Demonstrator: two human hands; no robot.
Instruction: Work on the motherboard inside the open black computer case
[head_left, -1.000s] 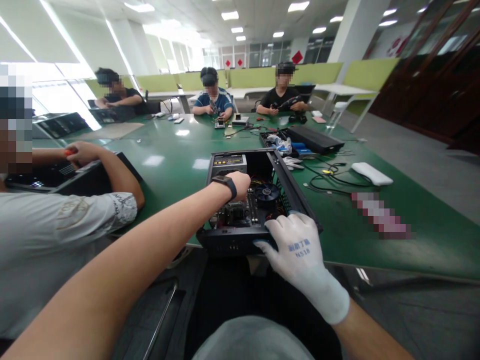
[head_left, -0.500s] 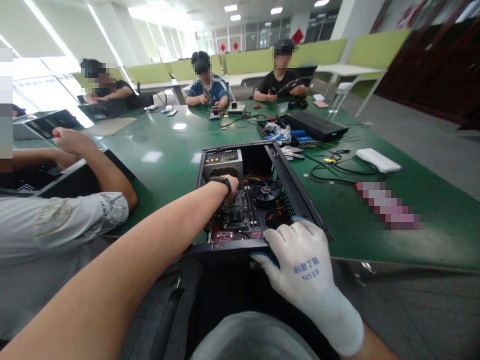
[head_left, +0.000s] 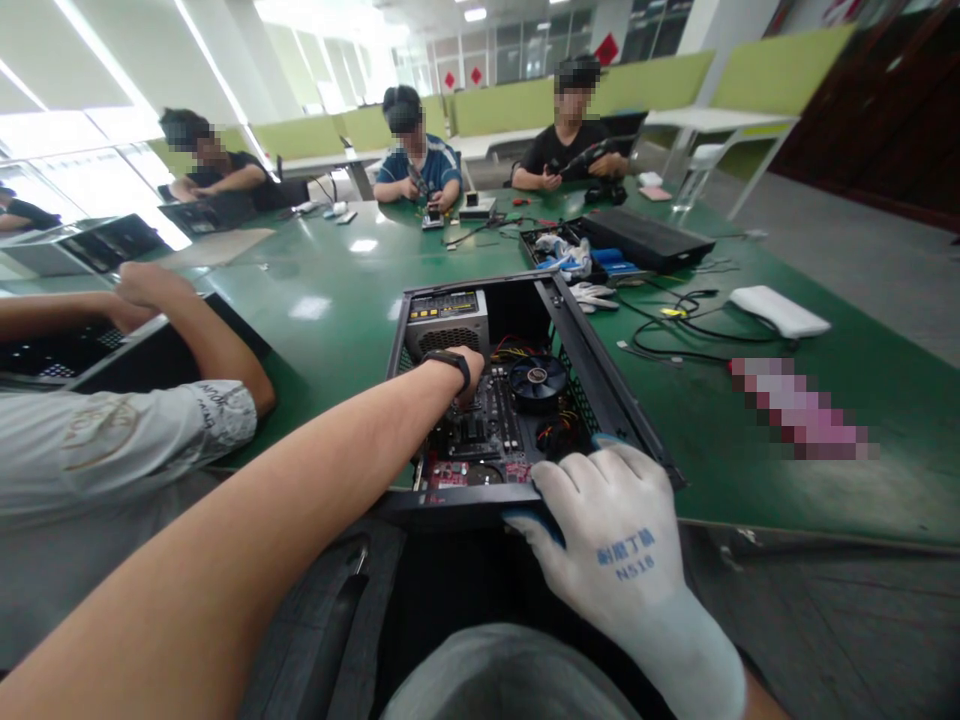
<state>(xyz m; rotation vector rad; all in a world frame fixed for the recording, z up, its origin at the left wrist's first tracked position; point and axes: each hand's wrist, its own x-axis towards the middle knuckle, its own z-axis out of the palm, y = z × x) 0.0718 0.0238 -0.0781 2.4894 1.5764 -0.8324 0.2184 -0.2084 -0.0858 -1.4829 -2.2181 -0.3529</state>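
An open black computer case (head_left: pixel 615 385) lies at the near edge of the green table. Inside it are a power supply (head_left: pixel 450 320) at the back left, a round fan (head_left: pixel 537 378) and a motherboard (head_left: pixel 480 430). My left hand (head_left: pixel 470 372), bare with a black wristband, reaches in over the board beside the power supply; its fingers point down and are mostly hidden. In a white glove, my right hand (head_left: pixel 607 510) grips the near right edge of the case, thumb below and fingers over the top.
Beside me on the left, a person's arms (head_left: pixel 187 330) are over another black case (head_left: pixel 217 350). Beyond my case lie an open black box (head_left: pixel 645 238), gloves, cables and a white pouch (head_left: pixel 780 310). Several people sit across the green table (head_left: pixel 322 270).
The view has shifted slightly, so the case and the far items sit a little differently. Both hands keep nearly the same places on and in the case.
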